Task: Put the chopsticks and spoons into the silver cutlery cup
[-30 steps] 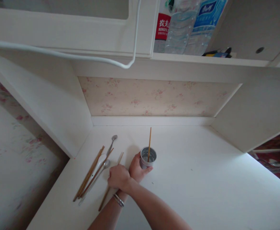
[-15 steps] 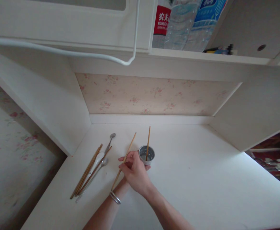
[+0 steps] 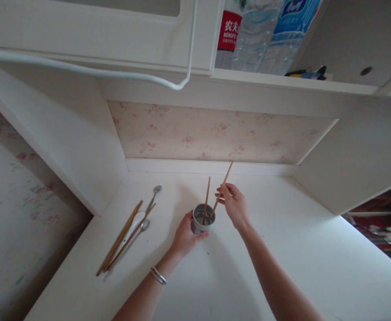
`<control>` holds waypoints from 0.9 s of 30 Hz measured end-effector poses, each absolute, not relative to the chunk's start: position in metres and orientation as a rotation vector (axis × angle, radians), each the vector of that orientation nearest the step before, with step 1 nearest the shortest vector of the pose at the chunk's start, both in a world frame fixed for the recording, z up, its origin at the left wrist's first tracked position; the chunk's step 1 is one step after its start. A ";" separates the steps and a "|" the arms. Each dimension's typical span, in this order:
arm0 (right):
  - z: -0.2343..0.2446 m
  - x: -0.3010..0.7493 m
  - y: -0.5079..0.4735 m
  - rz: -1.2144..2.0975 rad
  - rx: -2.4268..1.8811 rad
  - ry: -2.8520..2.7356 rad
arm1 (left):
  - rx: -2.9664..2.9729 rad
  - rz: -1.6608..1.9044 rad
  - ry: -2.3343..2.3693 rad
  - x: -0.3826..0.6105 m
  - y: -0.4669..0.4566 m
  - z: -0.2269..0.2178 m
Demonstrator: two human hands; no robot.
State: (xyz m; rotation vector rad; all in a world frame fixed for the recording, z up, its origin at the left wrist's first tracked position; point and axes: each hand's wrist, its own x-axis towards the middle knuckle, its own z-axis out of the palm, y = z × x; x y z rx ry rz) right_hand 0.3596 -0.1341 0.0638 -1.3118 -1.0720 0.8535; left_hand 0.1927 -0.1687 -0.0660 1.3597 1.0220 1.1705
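Note:
A small metal cup (image 3: 199, 225) stands on the white desk (image 3: 282, 249) with one wooden chopstick (image 3: 207, 192) upright in it. My left hand (image 3: 184, 236), with a bracelet on its wrist, is wrapped round the cup's near side. My right hand (image 3: 235, 204) pinches a second chopstick (image 3: 228, 171), tilted, with its lower tip inside the cup's mouth. To the left lie several more wooden chopsticks (image 3: 120, 238) and two metal spoons (image 3: 153, 196) on the desk.
A white shelf unit overhangs the desk, with water bottles (image 3: 255, 35) on the upper shelf and a white cable (image 3: 82, 73) running across. A floral panel (image 3: 209, 133) backs the alcove. A side panel rises at the left, another at the right.
My right hand lifted a chopstick from the desk on the left, carried it over the cup and lowered its tip into it. My left hand stayed on the cup.

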 end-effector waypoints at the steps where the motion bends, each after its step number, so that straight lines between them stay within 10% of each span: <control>1: 0.057 0.359 -0.133 0.828 -1.365 -1.126 | 1.367 1.180 1.034 0.193 -0.169 -0.066; 27: 0.014 0.344 -0.143 0.672 -1.593 -1.530 | 1.307 1.215 1.048 0.194 -0.167 -0.062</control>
